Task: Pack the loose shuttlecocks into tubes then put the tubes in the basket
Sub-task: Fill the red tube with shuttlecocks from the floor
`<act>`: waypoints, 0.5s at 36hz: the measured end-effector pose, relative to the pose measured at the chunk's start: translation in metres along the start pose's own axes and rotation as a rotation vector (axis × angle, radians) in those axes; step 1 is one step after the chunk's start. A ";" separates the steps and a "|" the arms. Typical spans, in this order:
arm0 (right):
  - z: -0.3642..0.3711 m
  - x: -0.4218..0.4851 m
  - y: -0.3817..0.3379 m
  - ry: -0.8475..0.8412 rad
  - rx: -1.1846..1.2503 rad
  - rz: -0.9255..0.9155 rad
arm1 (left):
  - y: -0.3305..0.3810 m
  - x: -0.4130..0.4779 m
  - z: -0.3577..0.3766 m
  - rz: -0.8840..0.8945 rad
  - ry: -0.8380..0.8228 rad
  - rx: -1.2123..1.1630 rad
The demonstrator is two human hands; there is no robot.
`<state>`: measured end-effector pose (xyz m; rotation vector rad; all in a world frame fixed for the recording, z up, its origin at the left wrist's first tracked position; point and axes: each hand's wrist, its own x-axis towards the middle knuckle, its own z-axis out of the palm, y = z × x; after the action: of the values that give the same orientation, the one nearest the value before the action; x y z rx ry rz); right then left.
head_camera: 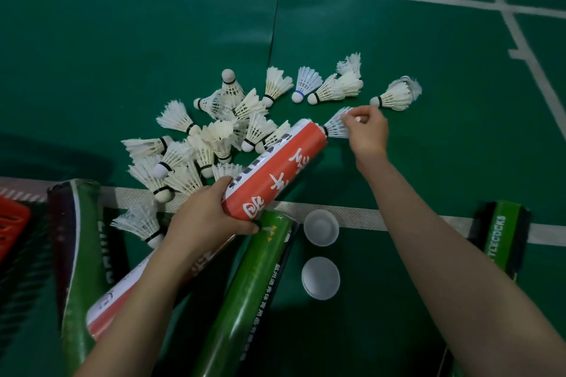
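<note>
Packing looks far from done: the red basket [12, 223] sits at the far left edge, many loose shuttlecocks [214, 138] lie heaped on the floor [122, 40], the left hand [208, 220] grips the tilted red tube [275, 171] near its base, and the right hand [366, 131] pinches one shuttlecock [335, 127] by its feathers at the tube's mouth.

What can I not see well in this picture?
All in the head view:
1. Inside of the red tube: its wall hides how many shuttlecocks it holds.
2. Tip of the shuttlecock in the right hand: hidden in the tube's mouth.
3. Red basket: cut off by the left edge.
4. Lower end of the green tube on the right: behind the right forearm.
</note>
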<state>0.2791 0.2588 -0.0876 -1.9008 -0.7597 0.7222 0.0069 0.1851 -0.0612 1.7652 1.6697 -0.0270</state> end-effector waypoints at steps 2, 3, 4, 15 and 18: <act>-0.018 -0.001 -0.004 -0.003 0.061 -0.010 | 0.005 -0.001 0.000 0.021 -0.015 0.034; -0.027 -0.002 -0.006 -0.023 0.107 -0.011 | 0.008 -0.002 0.000 0.032 -0.015 0.051; -0.035 -0.003 -0.007 -0.048 0.152 -0.011 | 0.011 -0.002 0.001 0.043 -0.015 0.060; -0.083 -0.020 -0.009 -0.222 0.212 -0.045 | 0.034 -0.007 0.007 0.207 -0.022 -0.010; -0.084 -0.028 -0.012 -0.303 0.147 -0.034 | 0.037 -0.008 0.009 0.251 -0.036 0.014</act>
<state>0.3214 0.1967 -0.0391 -1.6621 -0.8972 1.0306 0.0420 0.1763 -0.0472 1.9607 1.4159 0.0426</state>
